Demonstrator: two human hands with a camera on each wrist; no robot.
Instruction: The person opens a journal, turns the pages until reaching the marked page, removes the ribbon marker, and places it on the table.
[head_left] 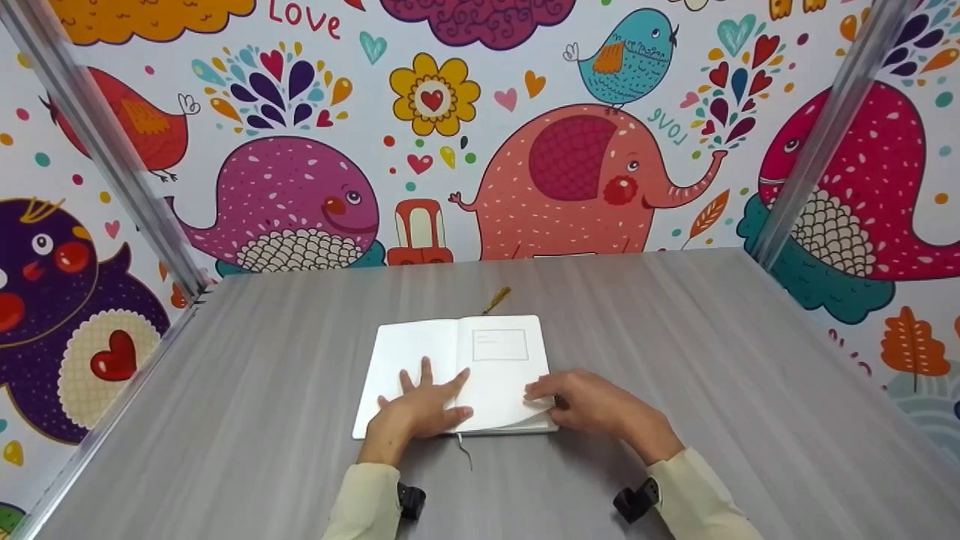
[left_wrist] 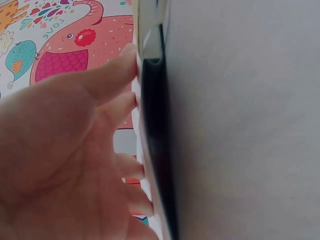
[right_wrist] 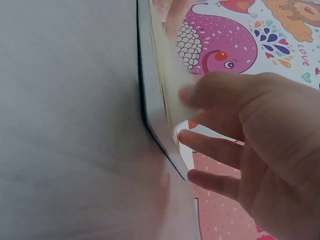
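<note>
Where cartoon walls (head_left: 514, 75) end, a grey tabletop (head_left: 259, 375) bears a notebook (head_left: 491, 386).

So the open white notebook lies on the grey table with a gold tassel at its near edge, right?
Wrong edge: the head view shows the gold tassel just beyond the far edge of the open white notebook, which does lie on the grey table.
</note>
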